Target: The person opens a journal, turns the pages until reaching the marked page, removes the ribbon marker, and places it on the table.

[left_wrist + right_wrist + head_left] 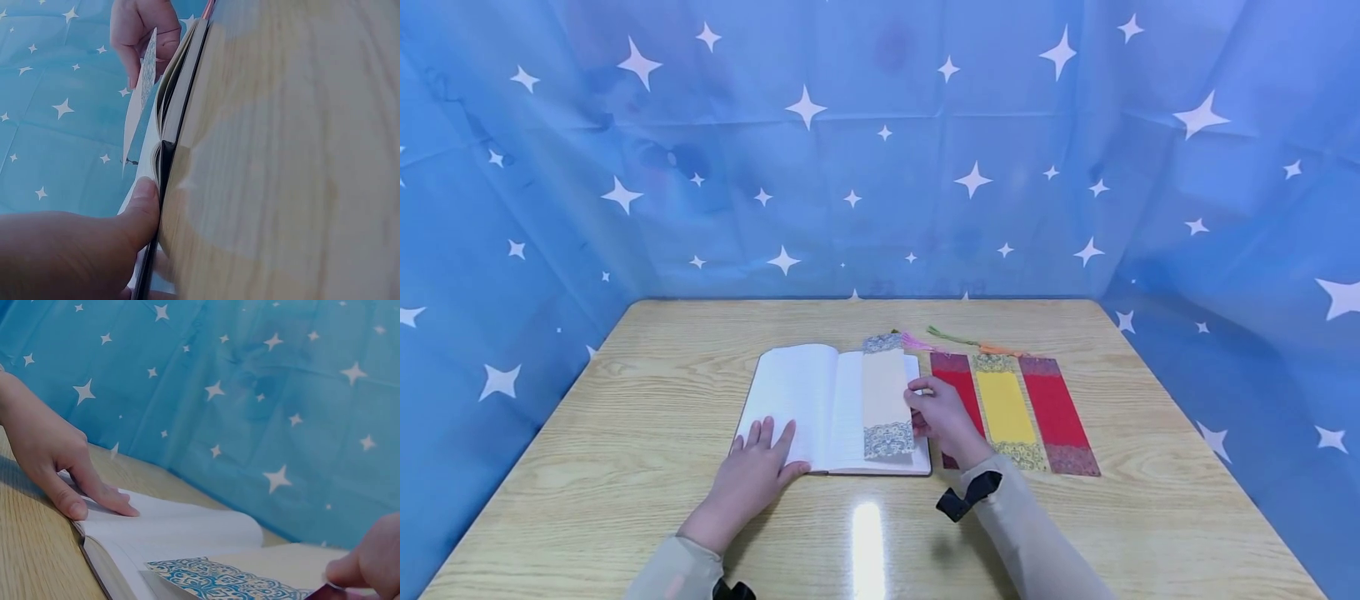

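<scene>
A notebook point(793, 392) lies spread wide on the table, with white pages showing. My left hand point(754, 473) rests on the lower left page with fingers spread; its thumb lies along the bottom edge, close to the spine. Over the right page, my right hand point(943, 415) pinches a cream bookmark point(885, 387) by its right edge. Blue lace-like patterned bands point(219, 578) cross the bookmark's ends, and a pink tassel point(916, 342) shows at its top. In the left wrist view the bookmark point(139, 103) stands tilted above the page, clear of the paper.
Right of the notebook lie a red bookmark point(953, 379), partly under my right hand, a yellow bookmark point(1007, 407) and another red bookmark point(1058, 408). Green and orange tassels point(1000, 350) extend above them. A blue star-printed curtain point(880, 167) surrounds the wooden table point(647, 417).
</scene>
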The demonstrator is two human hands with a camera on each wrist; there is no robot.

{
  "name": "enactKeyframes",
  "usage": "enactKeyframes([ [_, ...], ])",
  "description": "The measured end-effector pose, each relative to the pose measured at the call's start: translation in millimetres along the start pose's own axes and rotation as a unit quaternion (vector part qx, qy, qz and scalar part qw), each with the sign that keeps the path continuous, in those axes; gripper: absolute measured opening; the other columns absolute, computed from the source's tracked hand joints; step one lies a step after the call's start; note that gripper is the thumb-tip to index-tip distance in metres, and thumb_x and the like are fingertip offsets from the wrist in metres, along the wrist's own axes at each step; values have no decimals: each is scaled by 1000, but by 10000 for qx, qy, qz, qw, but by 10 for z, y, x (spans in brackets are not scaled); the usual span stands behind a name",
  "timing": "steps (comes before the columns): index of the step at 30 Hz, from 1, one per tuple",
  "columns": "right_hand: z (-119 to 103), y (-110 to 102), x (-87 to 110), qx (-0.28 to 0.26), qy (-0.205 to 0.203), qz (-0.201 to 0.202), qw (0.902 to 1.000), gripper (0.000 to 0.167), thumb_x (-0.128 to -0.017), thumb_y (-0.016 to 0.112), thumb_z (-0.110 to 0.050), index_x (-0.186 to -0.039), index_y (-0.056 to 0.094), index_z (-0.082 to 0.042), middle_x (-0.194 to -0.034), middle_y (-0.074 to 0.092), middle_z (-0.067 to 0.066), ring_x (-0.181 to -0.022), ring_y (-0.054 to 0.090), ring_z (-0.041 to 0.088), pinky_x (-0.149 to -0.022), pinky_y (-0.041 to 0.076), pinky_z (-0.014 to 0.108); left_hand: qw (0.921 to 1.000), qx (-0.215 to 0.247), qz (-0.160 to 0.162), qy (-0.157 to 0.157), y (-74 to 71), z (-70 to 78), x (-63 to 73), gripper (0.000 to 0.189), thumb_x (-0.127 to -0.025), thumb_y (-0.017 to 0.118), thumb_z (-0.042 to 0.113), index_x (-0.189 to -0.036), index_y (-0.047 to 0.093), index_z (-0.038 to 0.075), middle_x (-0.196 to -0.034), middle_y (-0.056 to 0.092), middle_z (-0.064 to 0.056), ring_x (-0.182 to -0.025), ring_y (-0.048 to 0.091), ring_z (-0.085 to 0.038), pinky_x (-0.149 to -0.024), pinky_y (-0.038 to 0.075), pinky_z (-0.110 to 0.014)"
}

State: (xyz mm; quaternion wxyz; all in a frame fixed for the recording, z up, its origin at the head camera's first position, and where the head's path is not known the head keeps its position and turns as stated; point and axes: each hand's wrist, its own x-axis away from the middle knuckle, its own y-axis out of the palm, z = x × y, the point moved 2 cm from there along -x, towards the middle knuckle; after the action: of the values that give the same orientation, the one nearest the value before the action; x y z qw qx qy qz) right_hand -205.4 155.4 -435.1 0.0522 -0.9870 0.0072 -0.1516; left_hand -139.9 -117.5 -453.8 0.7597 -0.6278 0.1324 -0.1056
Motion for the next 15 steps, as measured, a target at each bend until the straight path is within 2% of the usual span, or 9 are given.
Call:
enactKeyframes([
  [15,31,-219,-6,-22,-76,202,9998,28,-93,57,-15,-117,53,-3,-84,55,10,-64,55,20,-55,49,29,10000,-6,37,2,9,7,4,67,-91,49,51,-137,45,3,-134,37,-35,-125,33,-50,-97,28,-63],
])
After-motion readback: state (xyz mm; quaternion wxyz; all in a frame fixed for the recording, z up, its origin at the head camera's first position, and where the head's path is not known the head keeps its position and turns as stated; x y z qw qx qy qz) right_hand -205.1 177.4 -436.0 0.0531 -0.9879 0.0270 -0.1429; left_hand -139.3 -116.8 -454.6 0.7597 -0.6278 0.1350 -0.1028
